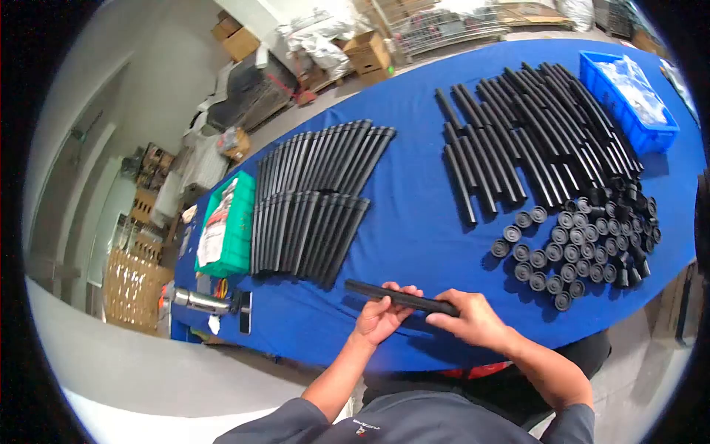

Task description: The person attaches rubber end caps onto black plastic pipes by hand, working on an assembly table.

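A long black tube [409,299] lies across both of my hands, just above the near edge of the blue-covered table. My left hand [379,318] holds it near the middle, thumb on the near side and fingertips behind. At the tube's right end, my right hand [473,320] is wrapped round it, so that end is mostly hidden. Beyond my right hand, several round black caps [538,257] are spread in a loose group. Farther back lie many plain black tubes [510,140]. To the left, black tubes with wider ends [310,229] lie side by side in two rows.
A green bin [240,226] with papers stands at the left, near a phone [245,312] and a silver cylindrical tool [200,300]. At the back right a blue bin [614,107] holds clear plastic bags. Cartons [367,53] stand on the floor past the table.
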A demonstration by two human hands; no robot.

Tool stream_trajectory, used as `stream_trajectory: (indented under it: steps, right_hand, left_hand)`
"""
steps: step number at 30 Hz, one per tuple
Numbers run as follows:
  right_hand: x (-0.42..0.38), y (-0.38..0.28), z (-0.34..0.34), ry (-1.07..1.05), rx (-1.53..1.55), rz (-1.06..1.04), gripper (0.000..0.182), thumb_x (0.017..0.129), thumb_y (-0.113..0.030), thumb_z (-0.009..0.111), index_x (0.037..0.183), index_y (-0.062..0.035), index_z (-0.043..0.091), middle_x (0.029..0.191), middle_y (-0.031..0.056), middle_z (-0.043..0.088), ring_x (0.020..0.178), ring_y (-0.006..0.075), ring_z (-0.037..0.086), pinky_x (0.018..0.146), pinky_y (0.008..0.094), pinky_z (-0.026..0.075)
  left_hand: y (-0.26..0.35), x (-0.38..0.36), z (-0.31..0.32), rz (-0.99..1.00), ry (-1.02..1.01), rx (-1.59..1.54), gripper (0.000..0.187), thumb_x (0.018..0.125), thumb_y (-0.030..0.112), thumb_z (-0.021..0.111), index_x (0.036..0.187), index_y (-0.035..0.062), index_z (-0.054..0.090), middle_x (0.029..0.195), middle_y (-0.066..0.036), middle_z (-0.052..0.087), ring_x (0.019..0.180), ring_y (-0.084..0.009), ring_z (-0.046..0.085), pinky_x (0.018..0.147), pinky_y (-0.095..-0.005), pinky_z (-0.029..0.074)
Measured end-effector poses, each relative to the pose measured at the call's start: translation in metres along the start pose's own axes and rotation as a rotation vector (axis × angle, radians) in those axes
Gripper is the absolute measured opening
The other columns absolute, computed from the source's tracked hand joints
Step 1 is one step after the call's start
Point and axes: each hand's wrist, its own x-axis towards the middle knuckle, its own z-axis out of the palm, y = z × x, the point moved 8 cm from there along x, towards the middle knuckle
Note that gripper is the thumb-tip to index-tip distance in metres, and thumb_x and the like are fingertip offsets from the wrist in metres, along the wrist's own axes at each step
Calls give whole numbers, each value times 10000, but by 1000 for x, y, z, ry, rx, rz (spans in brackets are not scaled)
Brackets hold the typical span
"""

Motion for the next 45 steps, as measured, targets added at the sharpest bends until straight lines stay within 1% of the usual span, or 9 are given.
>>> stream_trajectory:
  steps: [1,3,6,13,21,26,29,37,45]
  right_hand:
    - [-3,18,8,-165,313,392,394,908,-284,776,1130,27,681,858,201,707,788,273,733,607,314,555]
    - [-1,19,3,-81,206,291,408,913,-294,771,1143,30,677,814,187,700,725,241,724,607,321,556]
    - [-9,-24,7,217,-591,-531,406,929,-284,751,1159,41,671,746,165,682,637,201,697,589,336,545]
    - [-1,30,9,-75,306,310,403,930,-301,747,1150,34,704,685,97,660,594,175,663,554,331,517]
    - [4,38,-3,-30,464,295,291,914,-190,759,1135,-7,716,732,13,634,595,84,569,558,264,465]
    - [7,40,-4,-47,507,253,284,900,-144,770,1144,-11,713,745,0,624,617,81,572,569,264,464]
    - [8,38,1,-76,434,206,282,904,-142,772,1148,-14,712,743,-3,623,631,80,575,579,265,465]
    - [7,40,-3,-73,489,265,437,896,-113,785,1286,1,627,857,42,642,693,98,598,601,267,484]
    - [9,46,4,-10,647,217,832,904,-69,774,1555,29,266,1258,202,539,925,205,652,729,340,597]
  left_hand:
    - [1,1,2,-3,1,1,330,981,138,688,1296,75,612,1450,-214,566,1445,-390,443,1216,-531,369]
    - [-1,4,9,-14,-4,-4,283,1005,130,656,1282,88,617,1456,-210,558,1446,-379,445,1202,-510,400]
    - [1,3,7,-3,29,-35,270,1005,131,656,1270,92,629,1429,-201,584,1434,-378,462,1197,-498,412]
    - [0,4,9,13,-15,12,267,987,102,671,1252,89,639,1411,-197,599,1425,-380,473,1188,-509,424]
    - [78,-30,-23,276,241,87,202,987,212,679,1128,68,682,1266,-163,694,1286,-386,600,1061,-581,523]
    - [140,-47,19,152,468,1274,240,925,197,755,1115,53,724,1156,-174,739,1113,-307,696,1002,-385,538]
    - [104,-27,102,251,54,2073,351,891,227,782,1181,41,717,1180,-155,731,1124,-312,683,1011,-402,523]
    - [51,-9,94,-8,-152,2059,372,909,196,744,1219,3,675,1111,-169,703,1030,-339,684,906,-414,549]
    - [198,74,117,585,140,2122,271,822,162,731,1029,-10,701,989,-175,679,953,-354,671,880,-431,537]
